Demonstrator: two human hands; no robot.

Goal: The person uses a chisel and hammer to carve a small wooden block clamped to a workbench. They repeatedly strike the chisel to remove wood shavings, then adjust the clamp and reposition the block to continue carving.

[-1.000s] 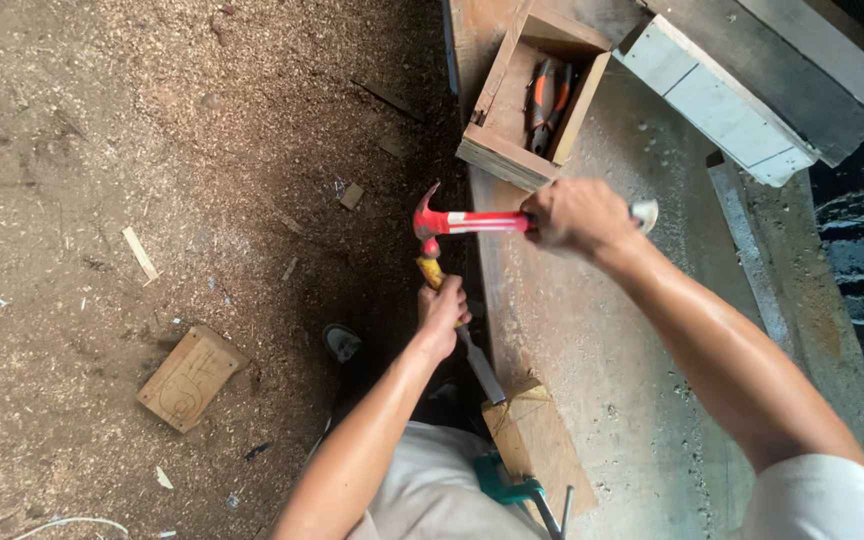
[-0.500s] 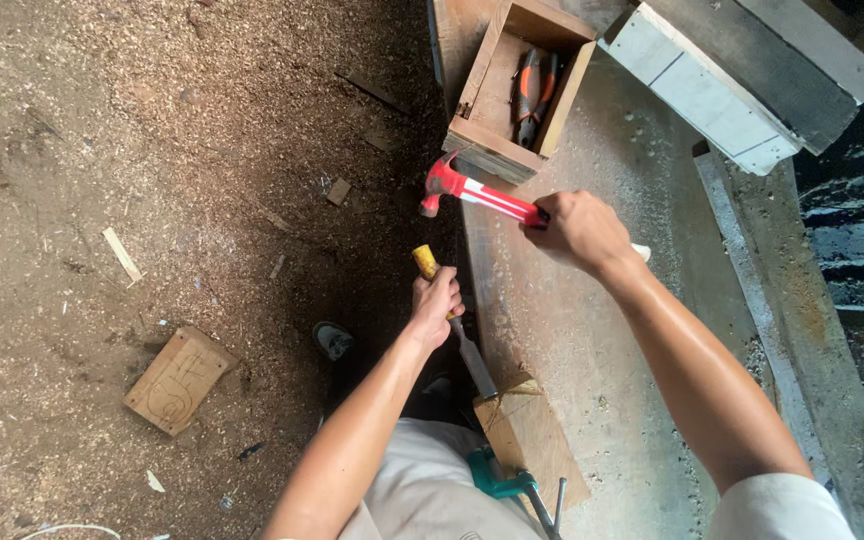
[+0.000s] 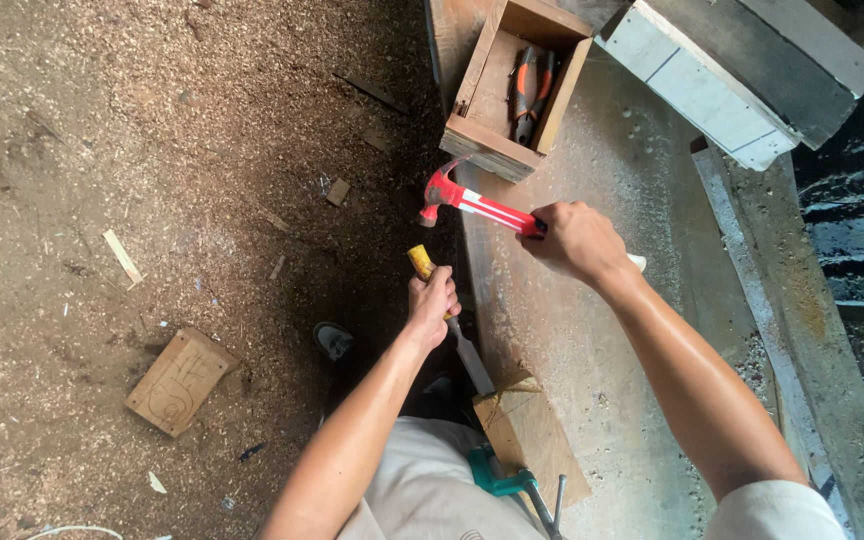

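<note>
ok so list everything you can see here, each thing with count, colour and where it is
red claw hammer with white-striped handle: 1, red and white, raised above the bench edge, in the right hand
yellow-handled steel chisel: 1, yellow and grey, blade tip on the small block
small pale wooden block: 1, tan, near bench edge, clamped
teal metal clamp: 1, teal, beside the block
open wooden box: 1, brown, far end of bench, holds orange-handled tools
dusty wooden workbench: 1, grey-brown, right half
white-edged plank stack: 1, white and grey, top right
flat wooden board with drawn marks: 1, tan, on the sawdust floor
left hand: grips the chisel
right hand: grips the hammer
</note>
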